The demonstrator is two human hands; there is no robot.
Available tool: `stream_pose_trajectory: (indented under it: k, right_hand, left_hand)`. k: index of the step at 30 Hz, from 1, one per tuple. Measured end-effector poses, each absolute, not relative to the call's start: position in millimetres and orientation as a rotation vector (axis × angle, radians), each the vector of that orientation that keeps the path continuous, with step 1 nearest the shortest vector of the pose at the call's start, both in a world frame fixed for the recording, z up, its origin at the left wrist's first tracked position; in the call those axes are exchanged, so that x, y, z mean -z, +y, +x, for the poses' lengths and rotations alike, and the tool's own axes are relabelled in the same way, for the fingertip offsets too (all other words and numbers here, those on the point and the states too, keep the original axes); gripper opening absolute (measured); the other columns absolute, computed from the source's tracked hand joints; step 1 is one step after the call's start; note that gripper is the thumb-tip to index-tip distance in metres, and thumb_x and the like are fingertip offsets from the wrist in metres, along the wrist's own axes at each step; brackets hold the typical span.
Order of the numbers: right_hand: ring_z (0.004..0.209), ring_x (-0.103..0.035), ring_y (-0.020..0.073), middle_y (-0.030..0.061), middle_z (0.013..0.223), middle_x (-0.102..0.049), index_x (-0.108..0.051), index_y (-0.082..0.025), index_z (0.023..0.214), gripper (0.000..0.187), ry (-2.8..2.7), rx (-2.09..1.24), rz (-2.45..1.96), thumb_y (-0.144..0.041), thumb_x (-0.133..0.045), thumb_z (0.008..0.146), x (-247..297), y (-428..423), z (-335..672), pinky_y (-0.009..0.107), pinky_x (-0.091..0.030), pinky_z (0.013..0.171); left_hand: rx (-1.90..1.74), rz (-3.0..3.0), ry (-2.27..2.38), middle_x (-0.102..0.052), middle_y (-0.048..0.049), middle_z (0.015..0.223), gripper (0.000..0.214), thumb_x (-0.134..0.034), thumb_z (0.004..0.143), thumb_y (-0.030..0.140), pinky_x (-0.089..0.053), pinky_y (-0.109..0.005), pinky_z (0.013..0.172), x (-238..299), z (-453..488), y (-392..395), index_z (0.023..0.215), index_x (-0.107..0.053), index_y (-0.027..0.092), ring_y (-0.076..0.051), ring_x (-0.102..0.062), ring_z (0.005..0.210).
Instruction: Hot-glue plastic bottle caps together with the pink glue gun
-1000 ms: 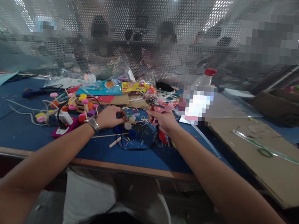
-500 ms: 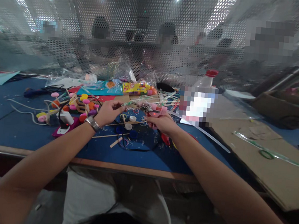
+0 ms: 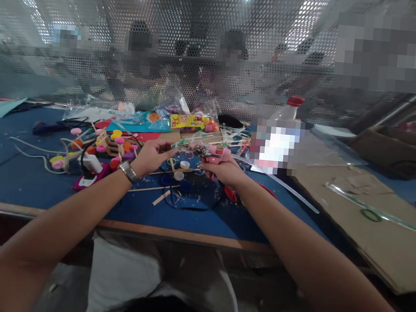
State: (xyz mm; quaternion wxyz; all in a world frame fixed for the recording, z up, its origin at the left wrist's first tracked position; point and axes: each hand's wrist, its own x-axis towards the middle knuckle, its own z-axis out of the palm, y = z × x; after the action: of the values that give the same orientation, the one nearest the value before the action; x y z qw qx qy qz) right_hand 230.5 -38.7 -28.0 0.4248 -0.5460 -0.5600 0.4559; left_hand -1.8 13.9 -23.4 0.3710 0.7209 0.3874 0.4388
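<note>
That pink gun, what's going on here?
The person's right hand grips the pink glue gun, a long clear stick poking out behind. The left hand seems to pinch something small and greenish by the gun's tip; touching or not, I can't tell. White caps lie nearby on the table.

Arms [image 3: 67, 221] stretched forward, left fingers [image 3: 163, 145] pinched, right fingers [image 3: 211, 168] curled

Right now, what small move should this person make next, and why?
I'd perhaps ease the left hand back a little: it holds a small greenish piece just ahead of the pink glue gun in the right hand. The gun's red light glows, so its front may be hot.
</note>
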Motion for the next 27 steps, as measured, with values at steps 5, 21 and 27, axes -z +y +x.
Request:
stream_pose_trajectory:
  k: [5,21,27]
  right_hand:
    - [0.048,-0.05,0.0132,-0.0058,0.047,-0.053,-0.057,-0.024,0.066,0.018,-1.419,-1.13,-1.431,-0.03,-0.074,0.066,24.8,-40.4,228.3,0.026,-0.038,0.048]
    - [0.048,-0.051,0.0129,-0.0052,0.049,-0.055,-0.06,-0.024,0.067,0.015,-1.468,-1.026,-1.503,-0.032,-0.072,0.069,26.4,-39.9,230.5,0.027,-0.04,0.049]
    - [0.048,-0.051,0.0129,-0.0047,0.049,-0.055,-0.059,-0.024,0.064,0.018,-1.468,-0.925,-1.509,-0.034,-0.073,0.07,31.6,-35.1,234.0,0.027,-0.04,0.049]
  left_hand:
    - [-1.097,1.77,0.941,-0.078,-0.0092,0.096,0.059,-0.086,0.064,0.052,-0.058,-0.034,0.081,22.0,0.0,12.4,0.108,-0.076,0.013,-0.02,-0.07,0.085]
    - [-1.1,1.506,0.886,-0.078,-0.0045,0.085,0.047,-0.09,0.061,0.036,-0.057,-0.033,0.083,25.7,-0.6,16.7,0.102,-0.077,0.016,-0.017,-0.071,0.08]
    - [-1.14,1.51,0.89,-0.077,-0.004,0.083,0.033,-0.081,0.071,0.023,-0.057,-0.031,0.079,24.9,0.9,15.8,0.102,-0.076,0.016,-0.015,-0.071,0.077]
